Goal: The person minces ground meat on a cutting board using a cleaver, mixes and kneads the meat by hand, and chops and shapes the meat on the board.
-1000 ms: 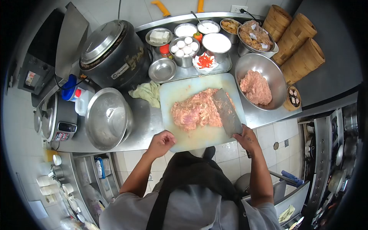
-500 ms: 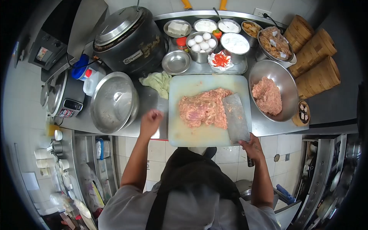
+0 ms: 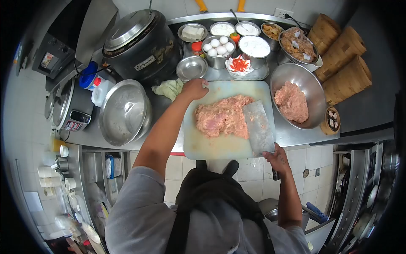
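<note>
Steel cleaver (image 3: pixel 258 125) at right edge of minced meat (image 3: pixel 222 116), centred on pale cutting board (image 3: pixel 207 148); right hand (image 3: pixel 277 159) clamped on handle (image 3: pixel 275 175). Left hand (image 3: pixel 195 89) at board's far-left corner, grip unclear. Technique: left hand clear of blade (image 3: pixel 261 135).

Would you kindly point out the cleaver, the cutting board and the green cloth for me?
Cleaver (image 3: pixel 257 132), head view: middle of its broad blade.
Cutting board (image 3: pixel 206 147), head view: bare surface toward its near-left corner.
Green cloth (image 3: pixel 169 89), head view: middle of its crumpled folds.
</note>
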The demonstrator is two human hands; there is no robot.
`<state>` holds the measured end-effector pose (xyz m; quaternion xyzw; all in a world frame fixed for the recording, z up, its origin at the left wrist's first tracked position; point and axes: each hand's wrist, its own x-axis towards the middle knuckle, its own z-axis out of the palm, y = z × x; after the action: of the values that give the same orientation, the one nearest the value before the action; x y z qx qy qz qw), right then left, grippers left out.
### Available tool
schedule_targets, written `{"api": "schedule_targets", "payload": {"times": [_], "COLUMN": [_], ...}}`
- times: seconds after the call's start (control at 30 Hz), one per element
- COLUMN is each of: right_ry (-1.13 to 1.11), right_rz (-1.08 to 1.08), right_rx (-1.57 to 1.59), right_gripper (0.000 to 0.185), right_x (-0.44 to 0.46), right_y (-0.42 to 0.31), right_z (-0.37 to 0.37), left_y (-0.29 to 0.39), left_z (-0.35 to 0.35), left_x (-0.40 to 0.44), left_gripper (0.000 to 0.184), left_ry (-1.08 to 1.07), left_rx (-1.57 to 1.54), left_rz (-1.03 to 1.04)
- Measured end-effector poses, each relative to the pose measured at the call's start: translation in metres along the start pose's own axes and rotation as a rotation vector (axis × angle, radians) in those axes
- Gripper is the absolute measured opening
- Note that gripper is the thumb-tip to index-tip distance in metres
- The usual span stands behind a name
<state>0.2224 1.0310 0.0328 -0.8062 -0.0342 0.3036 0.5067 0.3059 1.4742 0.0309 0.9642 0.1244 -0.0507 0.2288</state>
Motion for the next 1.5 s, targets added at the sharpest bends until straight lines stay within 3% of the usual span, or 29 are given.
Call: {"api": "schedule_targets", "payload": {"times": [0.27, 0.47, 0.9, 1.07, 1.33, 1.5], "right_ry": [0.014, 0.014, 0.043, 0.026, 0.033, 0.060], "right_rz": [-0.025, -0.046, 0.015, 0.063, 0.093, -0.013], "right_rx": [0.044, -0.037, -0.136, -0.075, -0.128, -0.142], "right_gripper": [0.048, 0.047, 0.052, 0.050, 0.048, 0.043], "right_x": [0.005, 0.006, 0.002, 0.004, -0.006, -0.007], "right_y": [0.016, 0.018, 0.016, 0.014, 0.000, 0.011], "right_z": [-0.001, -0.003, -0.004, -0.004, -0.004, -0.002], "left_y": [0.031, 0.040, 0.033, 0.071, 0.055, 0.065], "left_z": [0.020, 0.022, 0.029, 0.013, 0.044, 0.039], "left_x": [0.063, 0.060, 0.062, 0.067, 0.085, 0.076], "left_gripper": [0.030, 0.028, 0.035, 0.040, 0.037, 0.034], "left_ry": [-0.164, -0.113, -0.093, -0.173, -0.078, -0.108], "left_rx": [0.218, 0.284, 0.216, 0.188, 0.193, 0.054], "left_rz": [0.043, 0.052, 0.022, -0.001, 0.035, -0.040]}}
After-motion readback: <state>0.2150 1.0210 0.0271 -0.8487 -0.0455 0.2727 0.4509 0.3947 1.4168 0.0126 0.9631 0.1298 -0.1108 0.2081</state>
